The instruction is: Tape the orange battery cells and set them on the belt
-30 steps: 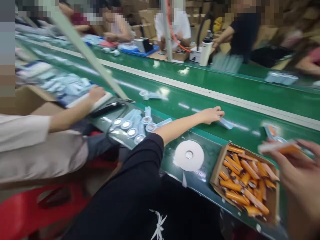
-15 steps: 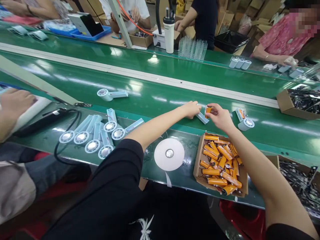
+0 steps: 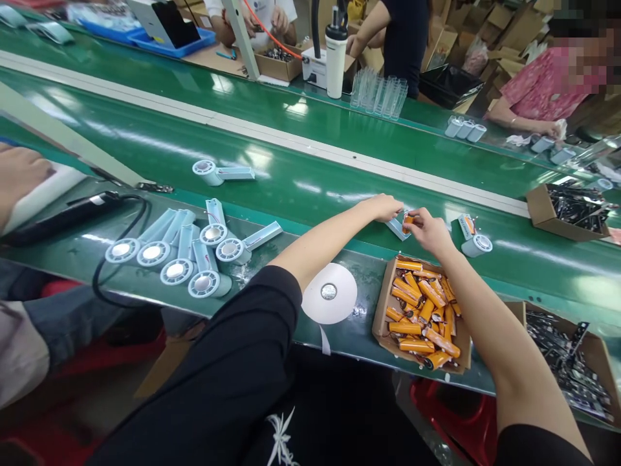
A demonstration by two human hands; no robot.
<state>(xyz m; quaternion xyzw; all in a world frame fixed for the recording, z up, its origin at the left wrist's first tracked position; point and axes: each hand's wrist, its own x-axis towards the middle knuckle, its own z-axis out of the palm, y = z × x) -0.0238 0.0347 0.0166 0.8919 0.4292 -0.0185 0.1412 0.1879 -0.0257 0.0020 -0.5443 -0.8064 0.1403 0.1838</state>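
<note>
My left hand [image 3: 387, 207] is closed around the far end of a light blue fan housing [image 3: 396, 229], whose open handle points toward me over the green belt. The rest of that housing is hidden behind my fingers. Pinched in my right hand [image 3: 431, 230] is an orange battery cell [image 3: 407, 222], right at the handle and partly covered by my fingertips. Whether the cell touches the handle I cannot tell. To the right stands another blue fan housing [image 3: 478, 244] with an orange cell in its handle. Below my right hand, a cardboard box [image 3: 383, 310] holds several orange cells.
A white tape roll [image 3: 315, 301] lies left of the box. Several blue fan housings [image 3: 177, 270] are grouped at the left, and one more fan housing [image 3: 206, 171] lies on the belt [image 3: 301, 155]. Boxes of dark parts [image 3: 567, 362] stand at right. Other people work across the belt.
The orange cell in my right hand has come closer to the blue handle and tilted. My left hand keeps hold of the housing. The whole view has shifted slightly.
</note>
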